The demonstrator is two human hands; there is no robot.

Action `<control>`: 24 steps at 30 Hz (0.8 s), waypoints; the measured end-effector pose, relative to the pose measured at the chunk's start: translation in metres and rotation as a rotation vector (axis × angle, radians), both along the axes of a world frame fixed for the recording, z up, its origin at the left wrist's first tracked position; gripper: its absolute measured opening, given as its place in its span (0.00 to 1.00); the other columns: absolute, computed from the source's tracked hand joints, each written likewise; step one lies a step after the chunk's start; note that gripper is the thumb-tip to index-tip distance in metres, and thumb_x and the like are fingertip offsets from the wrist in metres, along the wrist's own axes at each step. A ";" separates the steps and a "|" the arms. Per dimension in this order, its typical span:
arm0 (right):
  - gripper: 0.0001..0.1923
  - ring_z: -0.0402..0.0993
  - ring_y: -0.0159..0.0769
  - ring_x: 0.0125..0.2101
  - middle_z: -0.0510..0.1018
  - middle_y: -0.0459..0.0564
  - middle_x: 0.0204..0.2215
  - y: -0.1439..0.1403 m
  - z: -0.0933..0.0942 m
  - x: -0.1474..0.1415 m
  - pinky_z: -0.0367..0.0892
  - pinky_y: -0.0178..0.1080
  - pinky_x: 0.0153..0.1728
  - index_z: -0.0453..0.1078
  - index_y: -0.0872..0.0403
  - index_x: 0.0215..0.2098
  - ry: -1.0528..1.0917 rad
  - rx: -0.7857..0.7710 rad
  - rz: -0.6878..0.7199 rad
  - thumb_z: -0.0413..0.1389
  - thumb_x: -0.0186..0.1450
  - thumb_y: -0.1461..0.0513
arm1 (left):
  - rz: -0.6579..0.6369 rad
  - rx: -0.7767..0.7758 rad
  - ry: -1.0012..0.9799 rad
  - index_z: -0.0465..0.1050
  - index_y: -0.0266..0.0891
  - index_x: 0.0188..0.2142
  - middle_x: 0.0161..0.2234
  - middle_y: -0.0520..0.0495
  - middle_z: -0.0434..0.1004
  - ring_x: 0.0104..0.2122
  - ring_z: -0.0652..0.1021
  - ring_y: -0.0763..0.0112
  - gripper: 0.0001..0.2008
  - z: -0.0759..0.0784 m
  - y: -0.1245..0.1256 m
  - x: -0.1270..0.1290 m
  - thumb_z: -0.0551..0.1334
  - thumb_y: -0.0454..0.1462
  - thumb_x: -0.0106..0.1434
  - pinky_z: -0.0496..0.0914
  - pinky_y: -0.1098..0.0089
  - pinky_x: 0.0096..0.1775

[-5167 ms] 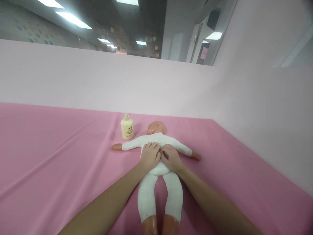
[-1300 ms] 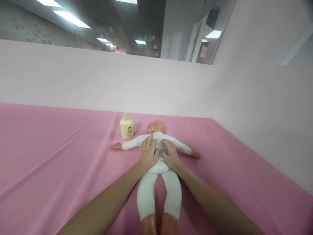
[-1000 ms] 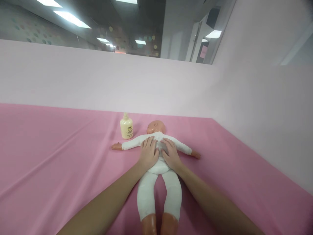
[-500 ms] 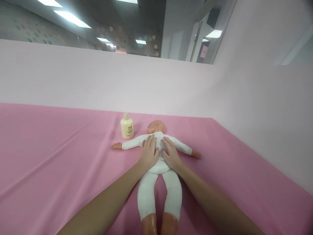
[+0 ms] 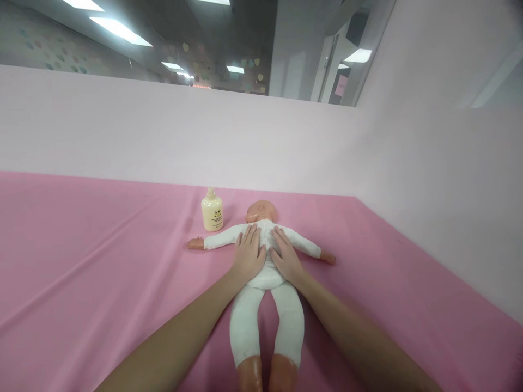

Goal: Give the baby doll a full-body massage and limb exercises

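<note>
left hand and right hand, curled earlier, now rest outstretched, grip released, covering more of the doll.

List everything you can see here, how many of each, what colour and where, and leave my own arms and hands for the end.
Doll: one, white body with tan head and limb ends, lying arms spread in the middle
Bottle: one, pale yellow, upright left of the doll's head
Cloth: one, pink, under both
Walls: two, whitish, behind and at right
Glass pane: one, dark, above the back wall
Lights: several, white, in the pane
Pink sheet: one, pink, pane's right end
Forearms: two, bare, from the bottom edge
Left grip, right grip: one each, bare, on the doll's torso
</note>
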State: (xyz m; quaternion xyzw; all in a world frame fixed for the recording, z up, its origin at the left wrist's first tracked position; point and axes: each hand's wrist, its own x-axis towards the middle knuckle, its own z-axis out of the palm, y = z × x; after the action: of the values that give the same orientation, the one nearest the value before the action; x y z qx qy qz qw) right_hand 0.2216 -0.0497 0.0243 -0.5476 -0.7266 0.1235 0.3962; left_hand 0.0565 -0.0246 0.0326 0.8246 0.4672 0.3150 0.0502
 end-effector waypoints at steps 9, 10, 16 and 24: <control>0.33 0.36 0.48 0.70 0.49 0.54 0.70 0.002 -0.003 0.001 0.44 0.58 0.67 0.48 0.53 0.69 -0.065 -0.011 0.009 0.48 0.67 0.60 | 0.004 0.016 -0.058 0.56 0.37 0.64 0.66 0.39 0.57 0.66 0.58 0.56 0.26 -0.001 0.004 -0.001 0.50 0.38 0.68 0.54 0.48 0.64; 0.32 0.39 0.48 0.70 0.52 0.55 0.69 0.001 0.000 0.000 0.46 0.58 0.66 0.50 0.53 0.68 -0.073 0.015 0.003 0.48 0.67 0.60 | 0.009 0.034 -0.068 0.59 0.37 0.62 0.65 0.39 0.60 0.65 0.60 0.56 0.24 0.000 0.003 -0.002 0.51 0.37 0.67 0.55 0.49 0.63; 0.07 0.68 0.42 0.39 0.73 0.52 0.35 -0.017 0.019 -0.005 0.66 0.48 0.44 0.66 0.52 0.36 -0.187 0.232 0.142 0.47 0.64 0.65 | -0.239 0.173 0.046 0.71 0.40 0.33 0.33 0.45 0.76 0.38 0.73 0.62 0.11 0.011 -0.007 -0.008 0.51 0.36 0.66 0.67 0.59 0.44; 0.08 0.61 0.37 0.29 0.65 0.46 0.25 -0.019 0.023 -0.005 0.59 0.40 0.31 0.54 0.50 0.26 -0.221 0.228 0.258 0.46 0.62 0.67 | -0.366 0.198 0.137 0.65 0.41 0.22 0.23 0.48 0.71 0.25 0.70 0.68 0.15 0.007 -0.006 -0.008 0.50 0.36 0.65 0.63 0.65 0.34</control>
State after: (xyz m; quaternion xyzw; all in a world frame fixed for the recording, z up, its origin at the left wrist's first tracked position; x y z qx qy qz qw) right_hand 0.2161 -0.0684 0.0470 -0.4119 -0.8390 0.0291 0.3544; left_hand 0.0480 -0.0308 0.0400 0.9160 0.2789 0.2881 -0.0067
